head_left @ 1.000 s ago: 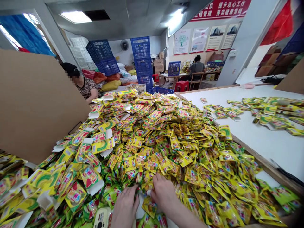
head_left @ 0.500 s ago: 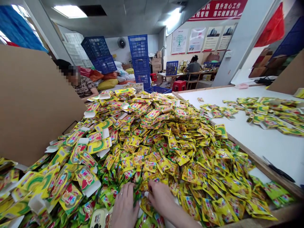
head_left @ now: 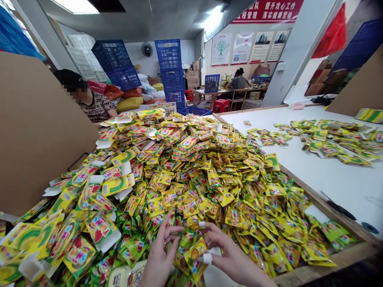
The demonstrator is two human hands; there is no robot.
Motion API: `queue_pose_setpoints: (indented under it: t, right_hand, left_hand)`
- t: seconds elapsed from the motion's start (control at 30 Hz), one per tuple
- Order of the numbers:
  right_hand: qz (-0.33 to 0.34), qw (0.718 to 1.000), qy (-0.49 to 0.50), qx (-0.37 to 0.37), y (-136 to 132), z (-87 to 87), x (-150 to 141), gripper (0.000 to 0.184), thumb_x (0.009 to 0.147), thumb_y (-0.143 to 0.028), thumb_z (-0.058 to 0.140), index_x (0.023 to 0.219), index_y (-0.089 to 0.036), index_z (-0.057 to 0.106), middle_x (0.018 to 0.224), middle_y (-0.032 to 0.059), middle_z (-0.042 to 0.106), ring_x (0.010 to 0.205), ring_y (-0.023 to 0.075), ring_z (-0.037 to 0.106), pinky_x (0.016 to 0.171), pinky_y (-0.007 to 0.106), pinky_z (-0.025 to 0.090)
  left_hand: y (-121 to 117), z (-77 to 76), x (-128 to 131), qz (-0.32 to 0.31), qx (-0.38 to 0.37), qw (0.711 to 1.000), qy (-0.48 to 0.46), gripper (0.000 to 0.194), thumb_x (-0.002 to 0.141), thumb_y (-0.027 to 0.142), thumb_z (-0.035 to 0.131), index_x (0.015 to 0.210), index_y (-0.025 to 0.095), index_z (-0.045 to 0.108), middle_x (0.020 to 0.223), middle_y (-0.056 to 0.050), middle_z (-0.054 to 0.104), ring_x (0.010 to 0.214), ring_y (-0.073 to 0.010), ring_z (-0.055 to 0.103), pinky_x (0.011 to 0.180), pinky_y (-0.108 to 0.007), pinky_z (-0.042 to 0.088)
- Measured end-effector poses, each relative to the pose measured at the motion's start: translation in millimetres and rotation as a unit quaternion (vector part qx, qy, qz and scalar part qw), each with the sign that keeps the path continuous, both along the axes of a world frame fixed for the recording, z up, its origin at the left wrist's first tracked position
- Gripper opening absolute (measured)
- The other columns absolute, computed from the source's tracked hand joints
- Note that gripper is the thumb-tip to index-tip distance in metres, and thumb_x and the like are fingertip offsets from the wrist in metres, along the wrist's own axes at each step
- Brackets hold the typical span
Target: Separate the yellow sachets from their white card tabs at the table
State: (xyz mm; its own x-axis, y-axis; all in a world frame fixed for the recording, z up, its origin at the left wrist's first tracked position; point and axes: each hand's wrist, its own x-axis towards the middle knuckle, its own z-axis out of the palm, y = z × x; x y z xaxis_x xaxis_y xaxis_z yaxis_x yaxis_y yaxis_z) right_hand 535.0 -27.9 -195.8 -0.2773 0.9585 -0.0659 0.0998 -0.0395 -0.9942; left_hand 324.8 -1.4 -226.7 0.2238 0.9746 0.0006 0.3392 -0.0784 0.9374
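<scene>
A big heap of small yellow and green sachets (head_left: 209,179) covers the table in front of me. At its near edge my left hand (head_left: 160,255) and my right hand (head_left: 227,255) are raised together, fingers curled. Between them they hold a small bunch of sachets (head_left: 191,251). White tape wraps two fingertips of my right hand. Flat folded yellow cartons (head_left: 98,191) lie in a pile on the left side of the heap, next to my left hand.
A tall brown cardboard sheet (head_left: 38,131) stands at the left. A person (head_left: 86,99) sits behind it, another at a far table (head_left: 237,81). Stacked blue crates (head_left: 169,67) stand at the back. A white table (head_left: 329,175) to the right carries more sachets and black scissors (head_left: 338,207).
My hands were pressed down into the heap's near edge; now both have lifted off it with a few sachets held between them. The view has shifted slightly rightward.
</scene>
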Motion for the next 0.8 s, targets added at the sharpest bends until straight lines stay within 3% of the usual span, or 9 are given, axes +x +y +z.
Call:
queue_pose_setpoints:
  t: [0.1, 0.2, 0.3, 0.37, 0.43, 0.5, 0.57, 0.67, 0.8]
  right_hand:
    - [0.04, 0.997, -0.059, 0.013, 3, 10.0, 5, 0.011, 0.074, -0.027, 0.063, 0.072, -0.019, 0.055, 0.092, 0.0033, 0.06, 0.092, 0.0191, 0.057, 0.079, 0.027, 0.044]
    - [0.055, 0.996, 0.012, -0.069, 5, 5.1, 8, 0.017, 0.072, -0.026, 0.064, 0.071, -0.019, 0.048, 0.062, -0.0048, 0.052, 0.059, 0.0125, 0.054, 0.056, 0.022, 0.042]
    - [0.014, 0.995, 0.062, -0.077, 3, -6.7, 11, 0.021, 0.074, -0.026, 0.063, 0.069, -0.018, 0.044, 0.061, -0.0055, 0.05, 0.057, 0.0103, 0.051, 0.055, 0.021, 0.042]
    - [-0.011, 0.997, 0.054, -0.056, -1, -11.9, 16, 0.021, 0.074, -0.025, 0.063, 0.069, -0.019, 0.043, 0.063, -0.0052, 0.051, 0.058, 0.0099, 0.051, 0.055, 0.02, 0.041]
    - [-0.037, 0.997, 0.052, -0.043, -4, -12.7, 24, 0.022, 0.072, -0.023, 0.066, 0.083, -0.019, 0.047, 0.069, -0.0046, 0.055, 0.062, 0.0106, 0.052, 0.057, 0.02, 0.042]
    - [-0.05, 0.994, 0.082, -0.053, -7, -10.5, 32, 0.039, 0.071, -0.023, 0.068, 0.104, -0.022, 0.046, 0.077, -0.0036, 0.059, 0.07, 0.0121, 0.056, 0.064, 0.023, 0.045]
    - [-0.026, 0.988, 0.126, -0.089, -7, -9.1, 41, 0.041, 0.071, -0.026, 0.067, 0.108, -0.021, 0.05, 0.081, -0.0012, 0.061, 0.075, 0.0145, 0.058, 0.071, 0.027, 0.046]
    - [-0.049, 0.992, 0.078, -0.089, -8, -14.5, 55, 0.025, 0.071, -0.035, 0.066, 0.087, -0.017, 0.063, 0.078, 0.0032, 0.064, 0.074, 0.0184, 0.06, 0.071, 0.029, 0.047]
    - [-0.169, 0.986, -0.004, -0.016, -9, -29.9, 74, 0.036, 0.073, -0.045, 0.062, 0.097, -0.018, 0.063, 0.083, 0.0056, 0.066, 0.079, 0.022, 0.059, 0.074, 0.031, 0.047]
  left_hand:
    - [-1, 15.5, 9, -0.115, -0.002, 0.993, -0.007, 0.057, 0.09, 0.025, 0.038, 0.139, 0.03, 0.012, 0.112, -0.005, 0.062, 0.097, -0.0147, 0.06, 0.094, -0.031, 0.042]
    - [-1, 16.4, 17, -0.093, 0.002, 0.995, -0.046, 0.056, 0.089, 0.032, 0.038, 0.14, 0.028, 0.015, 0.117, -0.007, 0.059, 0.098, -0.0166, 0.059, 0.091, -0.031, 0.044]
    - [1, 8.2, 27, -0.035, -0.075, 0.992, -0.093, 0.056, 0.082, 0.043, 0.05, 0.132, 0.021, 0.035, 0.107, -0.01, 0.062, 0.082, -0.0176, 0.062, 0.073, -0.028, 0.05]
    - [1, 4.9, 35, -0.066, -0.116, 0.988, -0.08, 0.044, 0.079, 0.044, 0.055, 0.115, 0.017, 0.054, 0.097, -0.009, 0.066, 0.079, -0.0185, 0.062, 0.07, -0.028, 0.05]
    - [-1, 6.7, 45, -0.108, -0.086, 0.99, -0.032, 0.031, 0.083, 0.041, 0.051, 0.099, 0.017, 0.063, 0.092, -0.008, 0.067, 0.084, -0.0199, 0.062, 0.076, -0.029, 0.048]
    - [-1, 13.8, 57, -0.143, -0.024, 0.989, 0.026, 0.027, 0.087, 0.036, 0.046, 0.095, 0.02, 0.066, 0.091, -0.007, 0.067, 0.088, -0.0191, 0.061, 0.079, -0.029, 0.047]
    - [3, 26.3, 68, -0.192, 0.019, 0.979, 0.073, 0.024, 0.088, 0.032, 0.046, 0.093, 0.022, 0.067, 0.087, -0.005, 0.067, 0.084, -0.0168, 0.062, 0.076, -0.026, 0.046]
    - [30, 58.8, 80, -0.232, 0.121, 0.957, 0.127, 0.021, 0.088, 0.03, 0.047, 0.094, 0.022, 0.065, 0.085, -0.002, 0.068, 0.08, -0.0148, 0.062, 0.074, -0.024, 0.047]
    - [114, 128.8, 87, -0.111, 0.347, 0.905, 0.219, 0.025, 0.088, 0.033, 0.044, 0.103, 0.019, 0.059, 0.104, -0.006, 0.064, 0.102, -0.0179, 0.055, 0.094, -0.031, 0.039]
